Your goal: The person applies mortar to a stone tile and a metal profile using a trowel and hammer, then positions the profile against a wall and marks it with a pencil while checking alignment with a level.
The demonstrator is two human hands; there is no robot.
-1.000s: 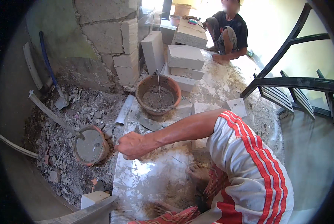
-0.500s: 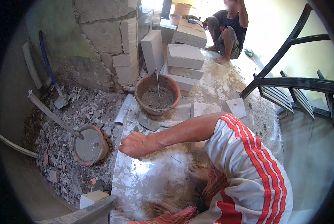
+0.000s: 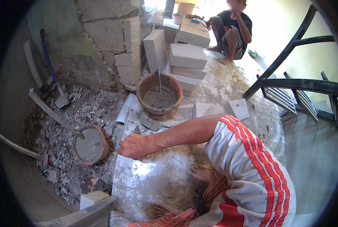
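Note:
My right hand is closed in a fist over the left edge of the smeared tile floor. What its fingers may hold is hidden. My left hand is out of view. Beyond the fist, a flat grey trowel-like blade lies on the tiles. Past it stands an orange-rimmed bucket of mortar, a thin upright rod sticking out of it. To the left of my hand, a second bucket holds grey slurry and sits on rubble. A grey pipe piece lies along the tile edge.
Pale blocks are stacked behind the mortar bucket, with others nearer me. A blue-handled shovel leans at the left wall. Black metal stair framing stands right. A person squats at the back. A grey bar crosses lower left.
My right fist has shifted slightly left and remains closed. The squatting person's raised arm has come down a little.

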